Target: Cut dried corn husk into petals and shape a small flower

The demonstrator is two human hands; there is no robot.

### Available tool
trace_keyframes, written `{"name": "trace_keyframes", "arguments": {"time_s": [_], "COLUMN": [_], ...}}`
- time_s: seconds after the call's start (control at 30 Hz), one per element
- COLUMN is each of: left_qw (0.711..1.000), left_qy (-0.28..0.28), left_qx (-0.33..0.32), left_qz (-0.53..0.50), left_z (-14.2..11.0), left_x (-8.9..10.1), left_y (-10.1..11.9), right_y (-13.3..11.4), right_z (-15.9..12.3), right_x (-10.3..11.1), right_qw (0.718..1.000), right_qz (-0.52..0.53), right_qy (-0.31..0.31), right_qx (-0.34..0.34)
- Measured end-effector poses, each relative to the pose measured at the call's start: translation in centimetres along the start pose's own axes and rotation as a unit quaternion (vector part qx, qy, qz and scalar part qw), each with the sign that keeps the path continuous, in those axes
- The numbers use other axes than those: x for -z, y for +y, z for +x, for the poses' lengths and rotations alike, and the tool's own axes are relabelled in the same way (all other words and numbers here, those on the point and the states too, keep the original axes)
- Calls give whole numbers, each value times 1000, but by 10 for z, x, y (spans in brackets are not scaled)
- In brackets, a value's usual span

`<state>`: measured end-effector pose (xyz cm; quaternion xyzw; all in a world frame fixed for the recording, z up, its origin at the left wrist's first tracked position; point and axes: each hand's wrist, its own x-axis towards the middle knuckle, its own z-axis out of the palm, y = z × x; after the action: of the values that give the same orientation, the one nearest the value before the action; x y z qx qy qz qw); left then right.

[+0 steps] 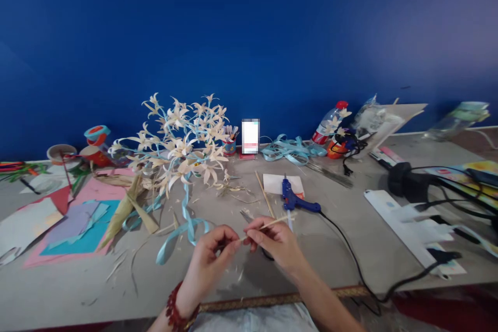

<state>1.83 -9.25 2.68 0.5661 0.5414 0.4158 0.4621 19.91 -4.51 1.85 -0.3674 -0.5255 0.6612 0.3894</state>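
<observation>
My left hand (216, 251) and my right hand (278, 244) meet above the near middle of the table, both with fingers pinched. Between them runs a thin pale strip (277, 221) that looks like dried husk, its free end sticking out past the right hand. Part of a pair of scissors (246, 216) shows behind the right hand, which hides the rest. A blue glue gun (299, 201) lies just beyond on a white card (272, 182). To the left stands a bunch of cream husk flowers (182, 140) with light blue ribbon (188, 218) trailing down.
Coloured paper sheets (66, 244) and dry husks (124, 212) lie at left. A power strip (400, 228) with plugs and cables sits at right. Along the blue wall are a blue ribbon heap (291, 149), a bottle (330, 123) and a phone-like screen (250, 136).
</observation>
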Motion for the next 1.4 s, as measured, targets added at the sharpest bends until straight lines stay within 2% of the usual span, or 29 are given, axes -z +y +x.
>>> {"name": "trace_keyframes", "arguments": {"time_s": [0.1,0.2,0.27,0.33,0.43,0.53,0.63,0.7,0.8,0.87,0.97,1.03,1.07,1.13,1.23,1.3,1.4], "left_qw": [1000,999,998,994,985,957,923,917,927,923,883,851,846,871,916,931,951], "left_qy": [11,12,-19,-76,-143,-165,-176,-160,-124,-103,-38,12,23,13,-16,0,37], "left_qx": [-3,-28,-56,-70,-25,47,107,111,74,69,98,116,121,110,44,11,-1], "left_qz": [-4,17,37,22,-96,-235,-325,-347,-347,-365,-457,-512,-518,-479,-398,-365,-306], "left_z": [1,2,3,5,11,16,18,17,15,15,18,17,16,11,5,5,8], "left_x": [0,4,7,9,7,-1,-7,-8,-4,-1,-1,-8,-13,-26,-41,-44,-40], "left_y": [0,3,7,11,11,5,-1,-3,-3,-5,-10,-15,-18,-21,-23,-22,-21], "right_y": [-3,-3,-1,2,5,4,3,3,3,4,7,10,12,15,18,19,18], "right_z": [-3,-5,-6,-6,-5,-4,-3,-3,-3,-3,-3,-2,-1,0,2,2,2], "right_x": [2,4,5,5,3,1,1,3,7,8,8,8,7,6,3,2,0], "right_qw": [998,981,961,946,934,925,914,900,877,873,892,909,914,912,892,883,883], "right_qz": [-54,-170,-249,-295,-325,-341,-360,-384,-414,-413,-373,-333,-320,-322,-367,-384,-381], "right_qy": [-3,15,40,52,32,17,21,51,105,122,143,162,169,182,188,191,194], "right_qx": [36,91,113,127,145,165,185,197,218,227,212,191,184,180,187,190,194]}}
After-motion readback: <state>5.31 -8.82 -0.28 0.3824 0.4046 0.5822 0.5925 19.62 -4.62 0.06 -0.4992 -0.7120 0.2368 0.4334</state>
